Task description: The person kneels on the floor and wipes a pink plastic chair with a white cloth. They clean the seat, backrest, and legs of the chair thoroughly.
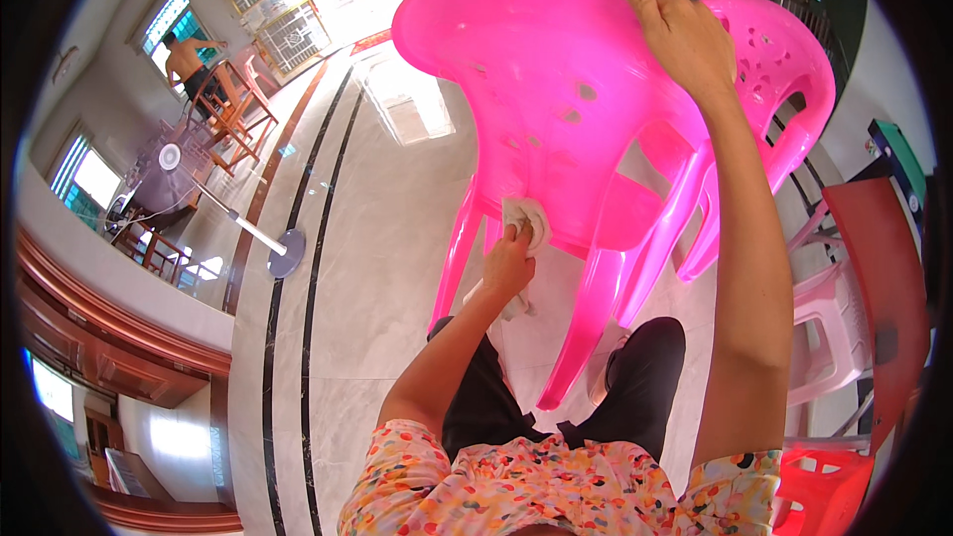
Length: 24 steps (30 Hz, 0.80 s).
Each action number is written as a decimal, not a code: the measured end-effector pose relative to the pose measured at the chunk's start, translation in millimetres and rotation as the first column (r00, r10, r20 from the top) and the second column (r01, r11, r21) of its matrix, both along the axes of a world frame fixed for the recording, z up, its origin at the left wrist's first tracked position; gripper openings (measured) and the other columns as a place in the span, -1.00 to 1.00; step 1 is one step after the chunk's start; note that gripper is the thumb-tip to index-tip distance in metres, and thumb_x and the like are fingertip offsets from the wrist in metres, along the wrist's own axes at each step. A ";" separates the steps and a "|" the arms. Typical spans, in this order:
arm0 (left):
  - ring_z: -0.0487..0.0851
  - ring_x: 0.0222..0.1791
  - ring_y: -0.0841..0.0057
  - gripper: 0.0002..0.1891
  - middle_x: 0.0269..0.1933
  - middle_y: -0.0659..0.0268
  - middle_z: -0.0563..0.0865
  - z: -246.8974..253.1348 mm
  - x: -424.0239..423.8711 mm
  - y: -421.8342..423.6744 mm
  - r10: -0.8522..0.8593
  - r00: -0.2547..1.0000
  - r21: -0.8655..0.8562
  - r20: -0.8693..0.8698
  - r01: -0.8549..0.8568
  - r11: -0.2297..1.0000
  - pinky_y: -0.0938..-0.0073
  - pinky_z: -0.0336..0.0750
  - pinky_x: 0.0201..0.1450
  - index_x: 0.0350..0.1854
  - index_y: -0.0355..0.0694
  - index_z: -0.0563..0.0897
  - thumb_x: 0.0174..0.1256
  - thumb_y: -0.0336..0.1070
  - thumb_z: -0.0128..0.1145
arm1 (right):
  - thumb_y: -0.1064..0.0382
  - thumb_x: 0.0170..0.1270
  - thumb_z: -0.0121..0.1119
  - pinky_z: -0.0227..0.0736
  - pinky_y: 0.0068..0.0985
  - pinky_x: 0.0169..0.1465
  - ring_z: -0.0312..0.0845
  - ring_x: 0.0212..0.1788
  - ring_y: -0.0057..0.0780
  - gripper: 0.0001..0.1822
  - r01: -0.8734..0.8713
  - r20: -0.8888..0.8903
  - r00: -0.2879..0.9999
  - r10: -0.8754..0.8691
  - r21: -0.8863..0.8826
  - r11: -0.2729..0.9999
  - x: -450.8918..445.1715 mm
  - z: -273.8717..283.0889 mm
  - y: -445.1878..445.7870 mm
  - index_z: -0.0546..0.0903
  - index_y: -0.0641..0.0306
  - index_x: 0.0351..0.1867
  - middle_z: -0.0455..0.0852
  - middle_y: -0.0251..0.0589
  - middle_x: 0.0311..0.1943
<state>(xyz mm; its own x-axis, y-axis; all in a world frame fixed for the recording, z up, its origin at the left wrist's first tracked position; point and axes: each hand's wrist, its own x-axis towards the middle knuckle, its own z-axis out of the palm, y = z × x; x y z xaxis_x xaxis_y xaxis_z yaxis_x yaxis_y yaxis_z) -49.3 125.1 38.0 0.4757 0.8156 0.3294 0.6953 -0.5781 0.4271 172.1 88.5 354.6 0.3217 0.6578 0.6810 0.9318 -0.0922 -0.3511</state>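
Observation:
A glossy pink plastic chair [551, 52] stands right in front of me, its perforated back towards me and its legs on the floor. My left hand [512, 260] presses a bunched pale cloth [537, 217] against the lower part of that back. Part of the cloth hangs below the hand. My right hand [681, 37] grips the chair's upper right rim, thumb on the near side and fingers partly hidden. Just behind and to the right is a second pink plastic chair [782, 52] with a cut-out pattern in its back.
A pedestal fan [287, 253] stands to the left on the tiled floor [372, 298]. Farther back, a person [195, 63] is beside a wooden chair [242, 119] near a window. At right are a reddish-brown board [882, 298], a pale pink stool [826, 327] and a red stool [823, 487].

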 end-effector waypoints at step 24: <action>0.47 -0.48 0.56 -0.81 -0.47 0.32 0.54 176.5 -27.5 90.5 0.028 0.351 -0.040 0.936 0.027 0.999 0.53 0.37 -0.39 -0.28 -0.37 0.56 0.04 -0.45 -0.01 | -0.35 0.33 -0.31 0.45 -0.15 -0.34 0.59 -0.41 -0.03 -0.32 0.033 0.053 0.998 -0.035 0.041 0.999 -18.1 -3.1 -18.9 0.63 0.17 -0.43 0.66 -0.06 -0.55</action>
